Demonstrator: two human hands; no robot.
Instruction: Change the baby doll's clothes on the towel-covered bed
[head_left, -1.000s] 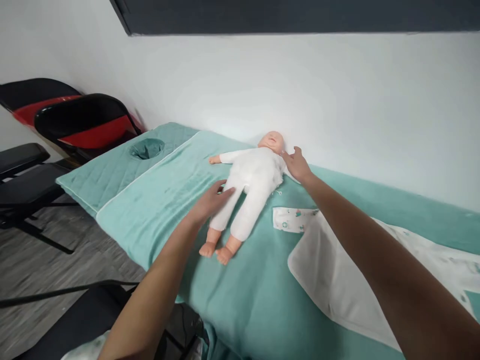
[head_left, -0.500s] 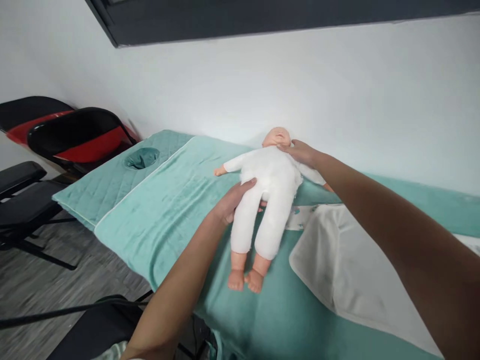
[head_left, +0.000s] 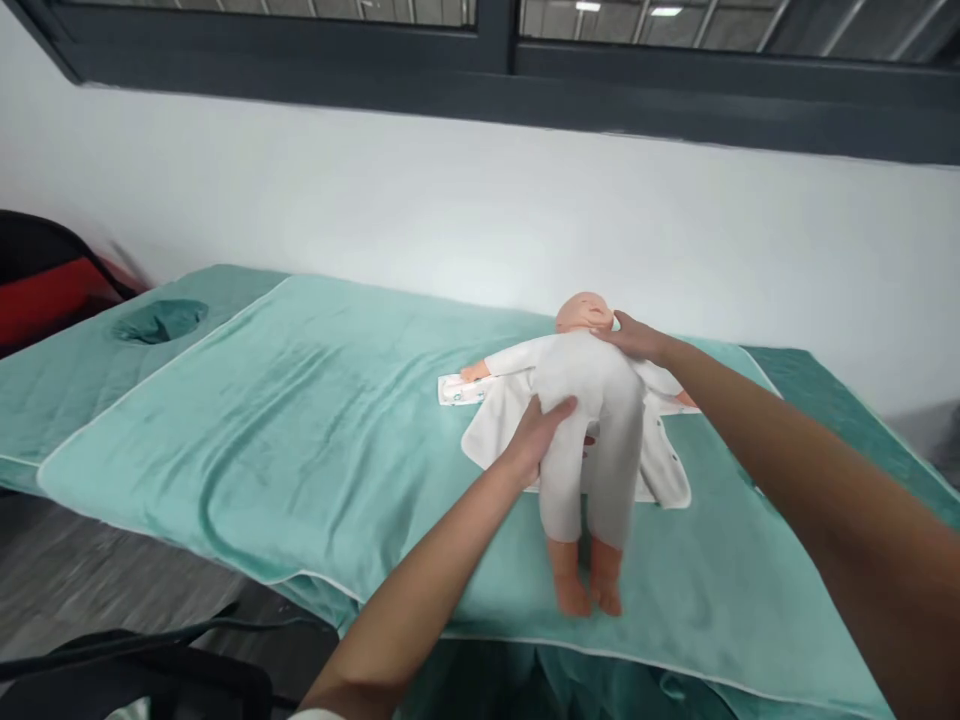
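Note:
A baby doll [head_left: 577, 365] with a white cloth body is held face up, its head toward the wall and its bare feet toward me. My left hand [head_left: 541, 430] grips the doll at the hip and thigh, thumb on top, with fingertips showing between the legs. Around the neck and shoulder, beside the head, my right hand [head_left: 634, 338] is closed, its other fingers hidden beneath. Under the doll lies a small white garment [head_left: 664, 465], spread out, with patterned sleeves reaching to both sides.
The doll and garment are over a padded bed [head_left: 315, 400] covered in green cloth, with a face hole [head_left: 161, 320] at its left end. A white wall [head_left: 375, 200] and dark window frame [head_left: 300, 60] run behind. A red and black chair [head_left: 52, 290] stands far left.
Both hands have carried the doll to the right, so it is now over the white garment instead of left of it. My view has turned right as well.

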